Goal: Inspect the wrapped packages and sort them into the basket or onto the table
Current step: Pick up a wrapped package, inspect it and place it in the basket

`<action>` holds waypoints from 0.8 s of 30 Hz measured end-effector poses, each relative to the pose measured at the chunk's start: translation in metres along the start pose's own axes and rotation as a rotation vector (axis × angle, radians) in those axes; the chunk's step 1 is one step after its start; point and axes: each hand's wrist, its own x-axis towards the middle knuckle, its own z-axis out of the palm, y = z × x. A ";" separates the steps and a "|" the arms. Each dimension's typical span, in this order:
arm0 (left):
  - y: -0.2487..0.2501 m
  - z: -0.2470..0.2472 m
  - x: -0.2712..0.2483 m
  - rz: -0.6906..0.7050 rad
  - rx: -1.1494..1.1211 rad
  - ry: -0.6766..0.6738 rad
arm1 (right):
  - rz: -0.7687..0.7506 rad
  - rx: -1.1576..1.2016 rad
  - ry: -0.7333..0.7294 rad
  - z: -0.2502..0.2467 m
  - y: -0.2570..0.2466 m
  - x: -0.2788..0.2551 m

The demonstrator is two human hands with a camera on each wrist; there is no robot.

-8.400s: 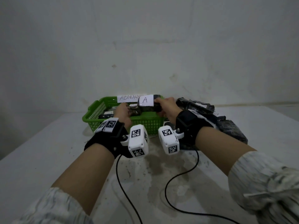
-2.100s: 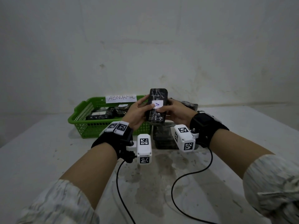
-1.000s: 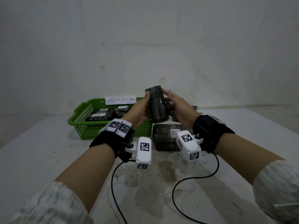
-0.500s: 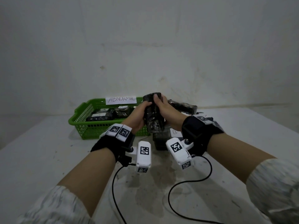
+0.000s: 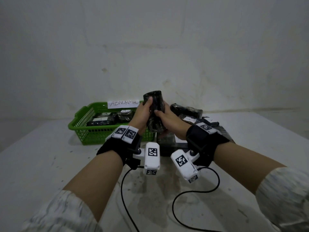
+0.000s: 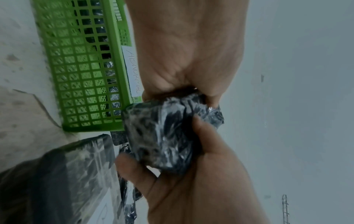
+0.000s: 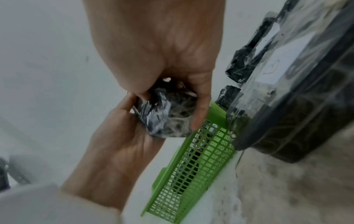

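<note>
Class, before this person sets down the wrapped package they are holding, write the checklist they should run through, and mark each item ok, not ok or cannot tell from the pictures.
1. Package gripped by both hands, left hand and right hand: ok.
2. Package lifted free of the table: ok.
3. Package's own label facing the head camera: not ok.
4. Wrap intact: cannot tell, blurred.
5. Green basket marked with the ABNORMAL sign: ok.
6. Room left in the basket: ok, gaps show beside its packages.
</note>
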 end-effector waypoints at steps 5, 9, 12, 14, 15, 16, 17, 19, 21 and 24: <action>-0.001 -0.001 -0.004 0.011 0.061 -0.050 | -0.042 -0.044 0.123 0.004 0.007 0.002; -0.001 -0.005 -0.002 0.045 0.071 0.009 | -0.013 0.032 0.080 0.002 0.004 0.000; -0.001 -0.011 -0.001 0.038 0.013 0.029 | 0.033 0.145 0.031 -0.004 -0.001 -0.001; -0.002 -0.012 -0.003 0.024 0.004 -0.030 | 0.019 0.139 0.075 -0.008 0.000 -0.001; -0.003 -0.012 -0.003 0.015 0.026 -0.066 | 0.011 0.133 0.099 -0.009 0.001 0.000; -0.003 -0.011 -0.004 0.010 0.050 -0.094 | 0.012 0.133 0.112 -0.010 0.002 0.001; -0.002 -0.010 -0.004 0.010 0.071 -0.108 | 0.019 0.145 0.111 -0.010 0.002 0.000; -0.001 -0.010 -0.003 0.010 0.083 -0.107 | 0.046 0.188 0.073 -0.012 0.002 -0.001; -0.001 -0.010 -0.002 -0.005 0.056 -0.087 | 0.055 0.192 0.017 -0.015 0.001 -0.001; -0.001 -0.013 -0.001 -0.071 -0.045 -0.059 | 0.055 0.160 -0.057 -0.021 -0.001 -0.001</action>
